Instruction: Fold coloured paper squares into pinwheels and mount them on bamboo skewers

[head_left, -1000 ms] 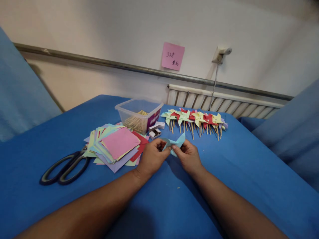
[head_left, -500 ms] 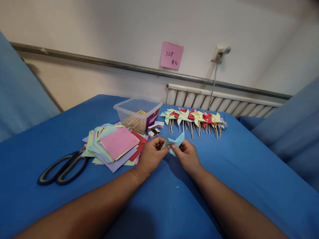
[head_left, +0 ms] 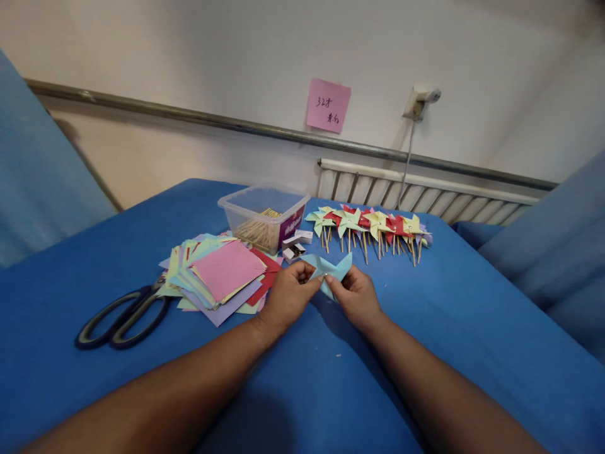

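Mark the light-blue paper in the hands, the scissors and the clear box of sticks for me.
light-blue paper (head_left: 336, 267), head view, on its raised right flap.
scissors (head_left: 150, 297), head view, where the black handles meet.
clear box (head_left: 250, 228), head view, on its front wall.

A worktop (head_left: 449, 328) covered with a blue cloth carries everything. Black-handled scissors (head_left: 123, 312) lie flat on its left part, blades pointing toward a loose stack of coloured paper squares (head_left: 222, 274) and tucked just under its edge. The stack, a pink sheet on top, lies just left of the left hand (head_left: 286, 296). Behind the stack stands a clear plastic box (head_left: 262, 217) with wooden sticks inside. Two small white boxes (head_left: 293, 247) lie against its right front corner, one of them open. Right of these, a row of paper pinwheels (head_left: 368, 227) on sticks lies along the far edge, beyond the right hand (head_left: 359, 297).
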`<action>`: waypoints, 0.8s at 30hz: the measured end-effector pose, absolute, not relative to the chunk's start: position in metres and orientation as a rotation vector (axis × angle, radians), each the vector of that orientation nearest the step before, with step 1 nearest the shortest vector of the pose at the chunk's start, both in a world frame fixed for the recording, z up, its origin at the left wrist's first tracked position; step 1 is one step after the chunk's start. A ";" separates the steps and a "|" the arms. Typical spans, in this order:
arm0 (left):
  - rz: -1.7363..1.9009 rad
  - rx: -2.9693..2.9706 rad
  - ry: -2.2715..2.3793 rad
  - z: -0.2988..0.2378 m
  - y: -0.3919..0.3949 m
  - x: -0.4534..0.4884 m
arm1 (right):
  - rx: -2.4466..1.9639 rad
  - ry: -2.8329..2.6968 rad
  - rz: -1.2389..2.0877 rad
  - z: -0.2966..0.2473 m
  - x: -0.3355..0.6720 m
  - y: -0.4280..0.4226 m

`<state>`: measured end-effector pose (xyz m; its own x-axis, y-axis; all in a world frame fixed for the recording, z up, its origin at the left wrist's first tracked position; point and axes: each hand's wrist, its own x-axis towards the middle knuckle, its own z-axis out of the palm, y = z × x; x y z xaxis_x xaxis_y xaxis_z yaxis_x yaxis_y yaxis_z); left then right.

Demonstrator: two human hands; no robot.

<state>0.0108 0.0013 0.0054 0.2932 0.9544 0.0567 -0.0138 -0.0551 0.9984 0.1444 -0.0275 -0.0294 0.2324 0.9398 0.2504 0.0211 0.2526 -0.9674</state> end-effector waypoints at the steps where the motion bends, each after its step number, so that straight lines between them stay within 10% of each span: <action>1: 1.028 1.370 0.953 0.006 0.001 0.011 | -1.122 -1.141 0.851 -0.029 0.144 -0.028; 24: 0.981 1.379 0.893 -0.006 0.009 0.012 | -1.147 -1.146 0.865 -0.032 0.144 -0.026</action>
<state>0.0115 0.0095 -0.0057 0.3580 0.9322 0.0540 -0.0335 -0.0450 0.9984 0.1442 -0.0258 -0.0324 0.2283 0.9459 0.2303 0.0375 0.2279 -0.9730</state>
